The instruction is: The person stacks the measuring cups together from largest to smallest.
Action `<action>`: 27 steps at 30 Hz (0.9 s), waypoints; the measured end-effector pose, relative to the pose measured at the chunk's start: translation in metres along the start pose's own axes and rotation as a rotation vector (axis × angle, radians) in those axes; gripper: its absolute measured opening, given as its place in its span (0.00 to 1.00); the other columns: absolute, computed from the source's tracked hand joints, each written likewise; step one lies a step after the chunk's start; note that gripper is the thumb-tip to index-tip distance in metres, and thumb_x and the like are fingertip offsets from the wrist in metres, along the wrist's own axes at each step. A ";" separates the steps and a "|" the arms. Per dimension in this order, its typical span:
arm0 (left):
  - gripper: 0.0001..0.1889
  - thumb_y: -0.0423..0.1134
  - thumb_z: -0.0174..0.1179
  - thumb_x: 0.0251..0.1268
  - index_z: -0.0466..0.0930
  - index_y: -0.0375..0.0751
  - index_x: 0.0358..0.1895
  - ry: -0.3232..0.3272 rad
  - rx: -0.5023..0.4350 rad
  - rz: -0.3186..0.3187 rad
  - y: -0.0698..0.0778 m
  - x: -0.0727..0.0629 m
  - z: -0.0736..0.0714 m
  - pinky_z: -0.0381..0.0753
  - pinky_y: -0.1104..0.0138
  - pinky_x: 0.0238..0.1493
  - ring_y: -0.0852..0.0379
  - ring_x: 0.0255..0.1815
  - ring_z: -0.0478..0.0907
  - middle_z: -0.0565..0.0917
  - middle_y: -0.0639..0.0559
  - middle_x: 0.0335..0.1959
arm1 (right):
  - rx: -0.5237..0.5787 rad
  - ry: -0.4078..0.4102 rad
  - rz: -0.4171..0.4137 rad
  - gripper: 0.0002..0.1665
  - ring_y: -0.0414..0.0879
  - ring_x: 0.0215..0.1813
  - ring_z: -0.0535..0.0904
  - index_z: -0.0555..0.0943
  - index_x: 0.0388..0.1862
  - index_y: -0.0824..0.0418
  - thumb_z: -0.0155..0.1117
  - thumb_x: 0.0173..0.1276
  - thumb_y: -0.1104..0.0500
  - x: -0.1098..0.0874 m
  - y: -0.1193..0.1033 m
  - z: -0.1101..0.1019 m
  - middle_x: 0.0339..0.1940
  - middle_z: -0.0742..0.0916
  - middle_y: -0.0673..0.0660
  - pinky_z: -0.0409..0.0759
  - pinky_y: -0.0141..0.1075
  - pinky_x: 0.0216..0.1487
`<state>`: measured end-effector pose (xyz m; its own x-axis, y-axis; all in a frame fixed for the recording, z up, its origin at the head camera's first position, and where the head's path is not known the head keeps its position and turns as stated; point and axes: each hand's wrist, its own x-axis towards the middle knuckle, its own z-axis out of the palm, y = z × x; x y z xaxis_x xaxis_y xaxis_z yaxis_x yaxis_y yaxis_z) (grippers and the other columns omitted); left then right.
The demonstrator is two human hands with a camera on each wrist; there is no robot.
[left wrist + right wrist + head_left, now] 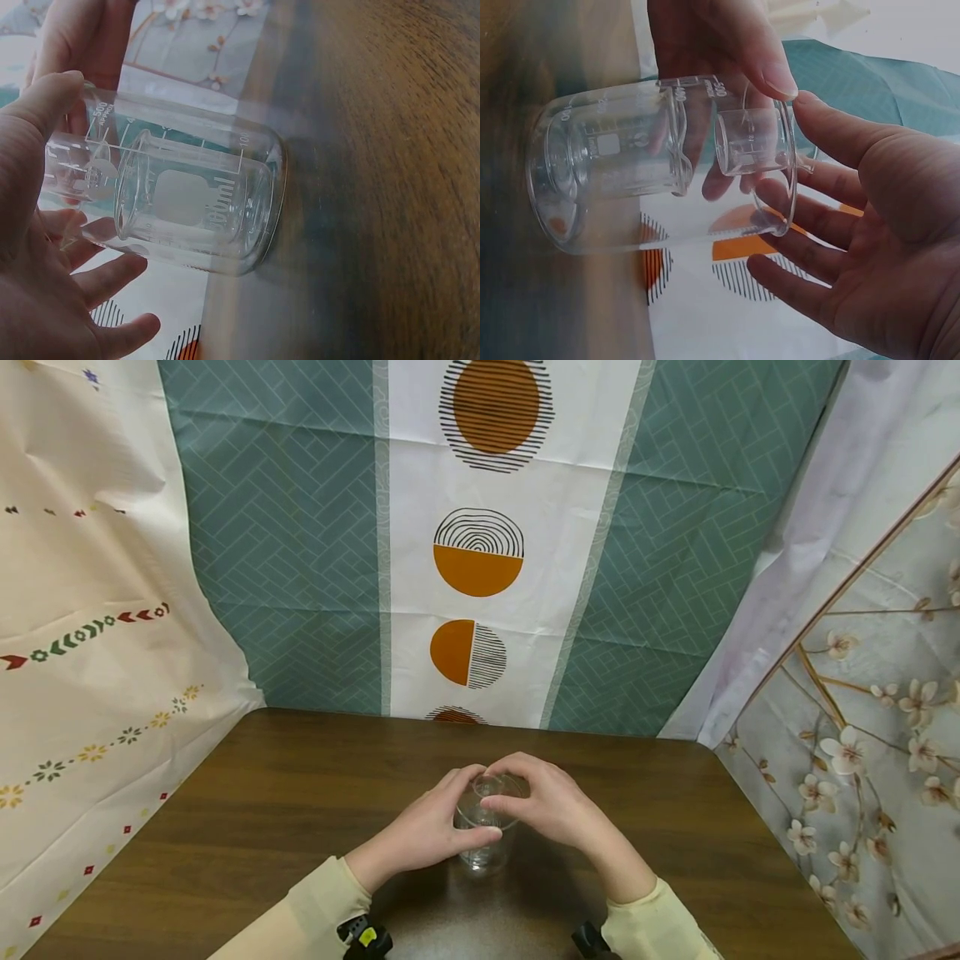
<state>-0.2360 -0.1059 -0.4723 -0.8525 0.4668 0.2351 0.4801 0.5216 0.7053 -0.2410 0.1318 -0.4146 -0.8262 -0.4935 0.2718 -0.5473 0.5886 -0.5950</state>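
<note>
A large clear glass beaker [480,858] with white volume marks stands upright on the table. My left hand [427,828] holds it near the rim, thumb on the near side and fingers round the far side. Inside, at the bottom, sits a medium beaker [182,196] with its own white printing. In the right wrist view a small beaker [739,142] is partly down inside the large beaker's mouth, above the medium one. My right hand [551,797] pinches this small beaker near its top between thumb and fingers. Glass reflections and fingers partly hide its rim.
The brown wooden table [247,827] spreads around the beakers. Behind it hangs a teal and white cloth [300,568] with orange circles. A cream patterned cloth [82,610] hangs at the left, and a floral cloth [862,793] at the right.
</note>
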 end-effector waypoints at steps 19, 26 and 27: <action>0.43 0.67 0.72 0.71 0.65 0.56 0.82 -0.016 -0.008 -0.013 0.000 -0.001 0.000 0.80 0.44 0.67 0.52 0.70 0.77 0.73 0.53 0.75 | -0.058 -0.050 0.028 0.22 0.49 0.66 0.84 0.90 0.58 0.48 0.83 0.69 0.43 0.001 -0.002 0.003 0.58 0.90 0.43 0.80 0.57 0.67; 0.43 0.65 0.72 0.71 0.66 0.54 0.81 -0.013 -0.019 -0.013 0.000 -0.001 0.000 0.80 0.43 0.67 0.52 0.70 0.77 0.73 0.52 0.76 | -0.075 -0.073 0.030 0.22 0.51 0.68 0.84 0.91 0.59 0.49 0.83 0.69 0.45 0.002 -0.002 0.004 0.59 0.91 0.46 0.80 0.58 0.67; 0.43 0.65 0.72 0.71 0.65 0.54 0.82 -0.014 -0.017 -0.015 0.000 0.000 0.000 0.79 0.44 0.68 0.52 0.70 0.77 0.73 0.52 0.76 | -0.077 -0.074 0.028 0.22 0.51 0.68 0.84 0.91 0.59 0.49 0.84 0.69 0.45 0.002 -0.002 0.004 0.59 0.91 0.46 0.80 0.58 0.68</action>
<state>-0.2355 -0.1061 -0.4724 -0.8567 0.4689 0.2148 0.4633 0.5168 0.7199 -0.2410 0.1276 -0.4160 -0.8309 -0.5204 0.1969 -0.5348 0.6490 -0.5411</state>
